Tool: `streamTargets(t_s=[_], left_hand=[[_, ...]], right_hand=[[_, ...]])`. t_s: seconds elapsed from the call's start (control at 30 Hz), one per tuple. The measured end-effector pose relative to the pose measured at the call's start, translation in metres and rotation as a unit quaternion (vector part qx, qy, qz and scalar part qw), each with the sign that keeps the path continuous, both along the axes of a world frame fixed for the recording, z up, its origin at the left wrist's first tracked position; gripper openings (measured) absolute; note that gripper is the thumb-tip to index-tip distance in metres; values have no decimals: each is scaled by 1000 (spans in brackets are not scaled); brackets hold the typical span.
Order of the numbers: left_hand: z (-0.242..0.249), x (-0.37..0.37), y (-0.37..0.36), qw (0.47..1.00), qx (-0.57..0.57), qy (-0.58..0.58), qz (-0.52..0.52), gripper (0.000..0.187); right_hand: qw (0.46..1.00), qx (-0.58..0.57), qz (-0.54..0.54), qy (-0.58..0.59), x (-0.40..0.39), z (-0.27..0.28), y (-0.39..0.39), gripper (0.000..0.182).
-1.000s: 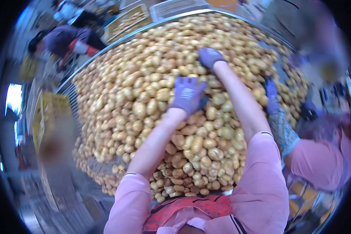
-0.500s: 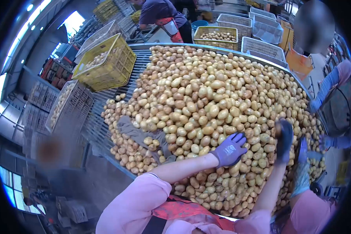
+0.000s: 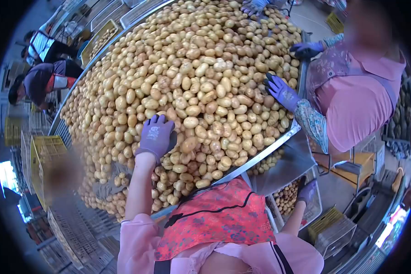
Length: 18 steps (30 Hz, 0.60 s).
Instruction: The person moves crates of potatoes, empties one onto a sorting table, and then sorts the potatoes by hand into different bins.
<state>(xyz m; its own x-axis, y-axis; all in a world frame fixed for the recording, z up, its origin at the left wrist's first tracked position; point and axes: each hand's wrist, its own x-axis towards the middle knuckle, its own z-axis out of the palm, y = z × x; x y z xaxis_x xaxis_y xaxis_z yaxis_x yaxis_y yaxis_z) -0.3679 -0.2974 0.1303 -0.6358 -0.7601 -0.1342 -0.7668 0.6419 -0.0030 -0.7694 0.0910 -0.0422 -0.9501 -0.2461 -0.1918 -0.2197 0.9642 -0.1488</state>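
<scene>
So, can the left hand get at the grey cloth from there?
Probably yes. The left hand rests on potatoes nearby, the grey cloth lies beside its forearm, and no other hand is near. A few potatoes on the cloth may need brushing off.

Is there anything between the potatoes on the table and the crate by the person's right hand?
Yes: the table's metal rim borders the potatoes, and beyond it a gray sheet lies on the way to the crate by the right hand.
</scene>
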Motion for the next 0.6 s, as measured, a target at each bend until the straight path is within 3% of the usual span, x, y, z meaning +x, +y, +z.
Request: streamTargets(t_s=[0.03,0.07,0.1,0.17,0.23,0.33,0.5,0.6], left_hand=[[14,-16,-5,998,48,-21,32,25],[22,-32,-9,992,97,-43,65,27],[25,-50,-14,992,98,-47,57,27],[24,-91,-25,998,69,-9,-9,35],[13,-131,-38,996,45,-11,-74,45],[-18,-175,-62,994,11,-40,-103,57],[-67,-221,-113,992,7,-32,-124,56],[-76,-230,-120,979,71,-112,-152,49]], right_hand=[[994,-50,80,54,10,-5,-10,65],[982,-152,110,28,21,-15,-25,61],[957,-254,139,4,33,-23,-50,57],[938,-298,149,-98,68,5,-126,51],[925,-113,356,64,97,13,-182,57],[933,-128,330,69,105,-8,-237,66],[913,-178,365,51,96,2,-256,78],[916,-191,349,43,89,7,-267,76]])
